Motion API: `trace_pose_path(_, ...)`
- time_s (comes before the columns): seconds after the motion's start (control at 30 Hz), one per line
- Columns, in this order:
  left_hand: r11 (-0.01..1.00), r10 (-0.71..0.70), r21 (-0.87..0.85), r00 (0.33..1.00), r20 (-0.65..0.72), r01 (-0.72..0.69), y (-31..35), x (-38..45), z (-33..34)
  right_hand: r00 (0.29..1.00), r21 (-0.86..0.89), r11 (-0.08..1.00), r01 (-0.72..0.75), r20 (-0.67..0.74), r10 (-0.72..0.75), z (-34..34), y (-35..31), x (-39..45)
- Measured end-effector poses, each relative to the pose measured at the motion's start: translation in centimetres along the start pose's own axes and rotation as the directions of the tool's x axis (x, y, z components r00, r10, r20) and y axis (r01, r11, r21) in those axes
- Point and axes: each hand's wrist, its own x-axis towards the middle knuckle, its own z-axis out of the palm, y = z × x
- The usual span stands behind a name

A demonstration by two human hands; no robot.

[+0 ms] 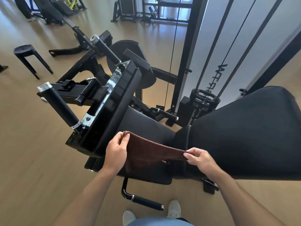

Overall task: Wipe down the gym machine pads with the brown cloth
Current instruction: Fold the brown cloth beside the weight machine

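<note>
The brown cloth (147,152) hangs stretched between both hands above the black seat pad (151,126) of a gym machine. My left hand (116,150) grips its upper left corner. My right hand (201,159) pinches the right corner between thumb and fingers. A large black back pad (247,132) rises to the right of the seat. A narrower black pad (118,106) with a chrome bracket and two roller grips stands tilted just left of the seat.
A black handle bar (145,201) juts out low by my white shoes (174,208). Cables and the weight stack frame (203,98) stand behind the seat. A black stool (28,57) and other machines sit on the wooden floor at the left and back.
</note>
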Motion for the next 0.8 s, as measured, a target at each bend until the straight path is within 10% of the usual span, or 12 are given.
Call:
trace_pose_path(0.43, 0.998, -0.061, -0.018, 0.998, 0.034, 0.062, -2.5, 0.3, -0.3, 0.996, -0.521, 0.853, -0.007, 0.075, 0.054, 1.5, 0.9, -0.4)
trace_pose_path(0.8, 0.964, -0.233, 0.133, 0.972, 0.021, 0.228, -4.0, 0.6, 1.7, 0.938, -0.057, 0.993, -0.104, -0.338, 0.079, 1.4, -0.3, 0.6)
